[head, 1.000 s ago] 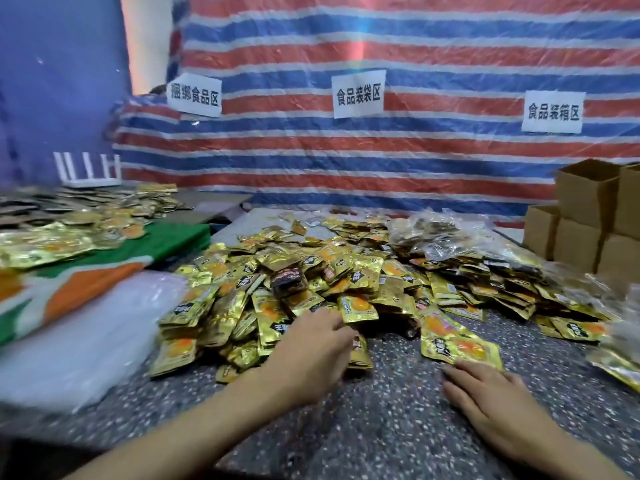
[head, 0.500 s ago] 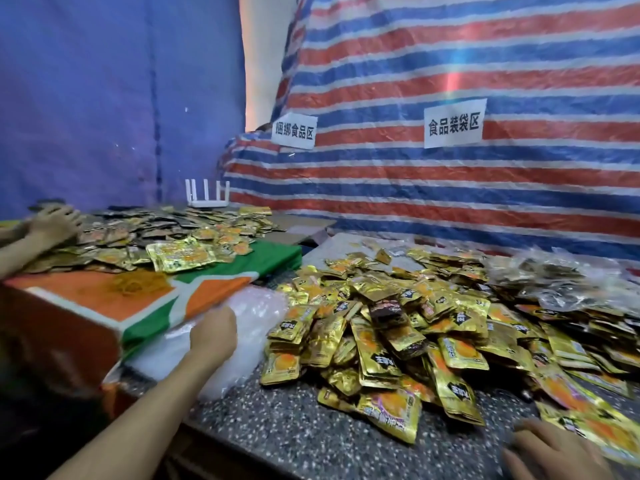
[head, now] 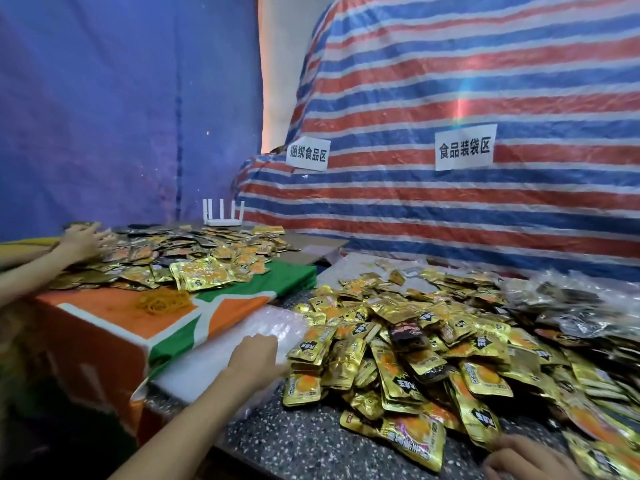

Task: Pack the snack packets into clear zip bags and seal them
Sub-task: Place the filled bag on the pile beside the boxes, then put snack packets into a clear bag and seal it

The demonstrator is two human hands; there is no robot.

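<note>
- Left hand [head: 256, 355] is laid on the bags [head: 207, 365] at the tabletop's left edge; its grip cannot be told
- Right hand [head: 526, 457] is rested loose at the near edge
- Packets [head: 415, 341] are heaped mid-tabletop

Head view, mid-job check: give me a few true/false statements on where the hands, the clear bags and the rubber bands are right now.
1. The left hand touches the stack of clear bags. True.
2. The right hand holds a filled bag. False: no bag is in it. It sits low over the speckled table, beside the gold packet pile.
3. The rubber bands lie on the speckled table. False: they lie on the orange and green cover.
4. A white router stands behind the packets on the cover. True.
</note>
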